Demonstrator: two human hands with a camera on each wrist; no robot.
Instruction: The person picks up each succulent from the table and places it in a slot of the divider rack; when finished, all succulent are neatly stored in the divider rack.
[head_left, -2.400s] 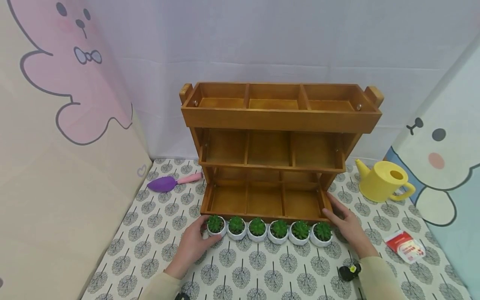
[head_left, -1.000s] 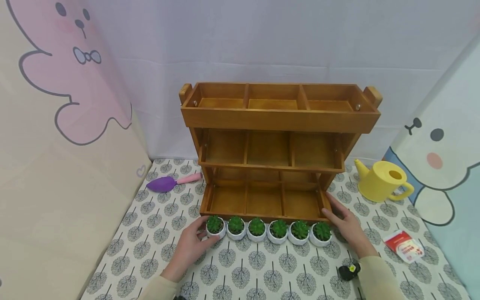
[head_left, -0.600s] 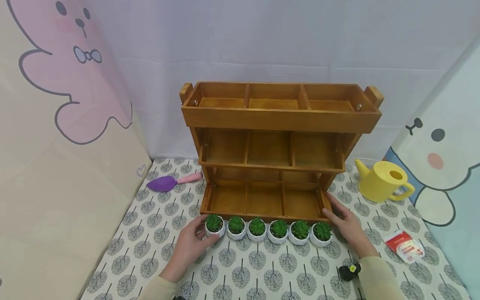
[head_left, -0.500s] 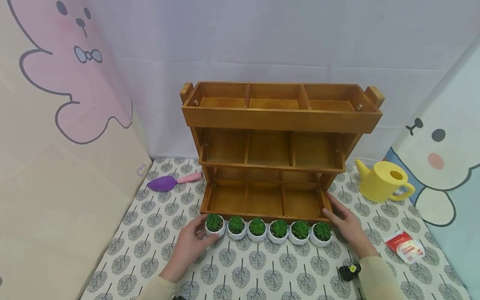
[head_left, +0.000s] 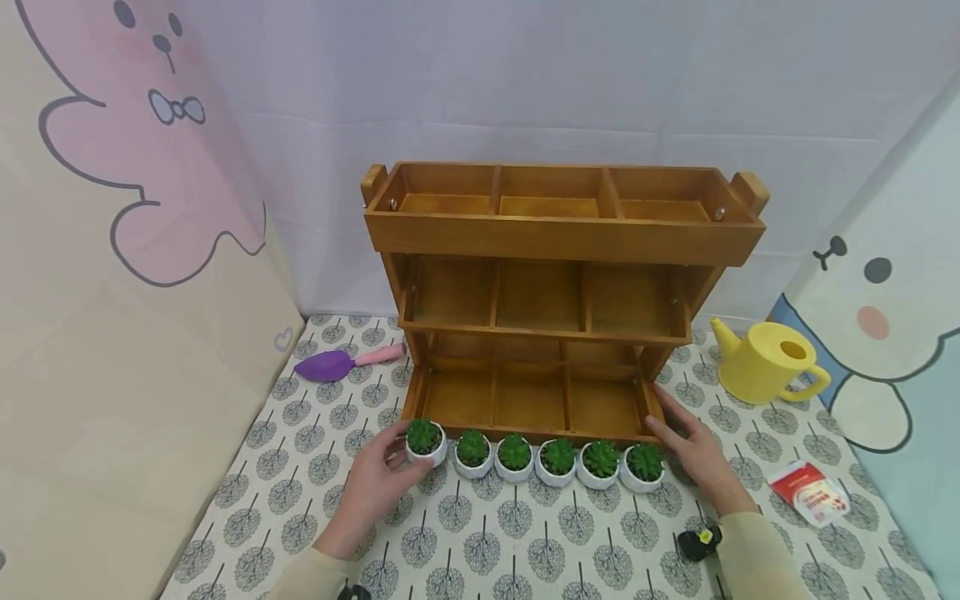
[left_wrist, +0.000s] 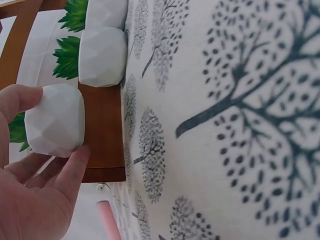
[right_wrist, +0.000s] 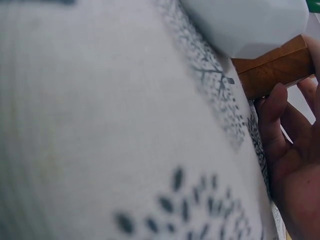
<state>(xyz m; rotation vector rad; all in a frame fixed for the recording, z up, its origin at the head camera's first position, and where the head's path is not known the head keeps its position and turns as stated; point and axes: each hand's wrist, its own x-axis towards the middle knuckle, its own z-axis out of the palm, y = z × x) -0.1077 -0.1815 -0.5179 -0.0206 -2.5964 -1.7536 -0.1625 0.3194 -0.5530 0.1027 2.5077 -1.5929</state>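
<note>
My left hand pinches a small white faceted pot with a green succulent between thumb and fingers. In the left wrist view the white pot is held clear of the tablecloth, its plant partly hidden behind the hand. Several matching potted succulents stand in a row along the front of a three-tier brown wooden shelf. My right hand holds the right front corner of the shelf's lowest tier. In the right wrist view, curled fingers lie against that wooden corner.
A purple trowel with a pink handle lies left of the shelf. To the right stands a yellow watering can, with a red and white packet nearer the front. Tree-patterned cloth covers the table.
My left hand has taken the leftmost potted succulent off the table, moving it slightly up and left, apart from the row. The right hand has stayed at the shelf corner.
</note>
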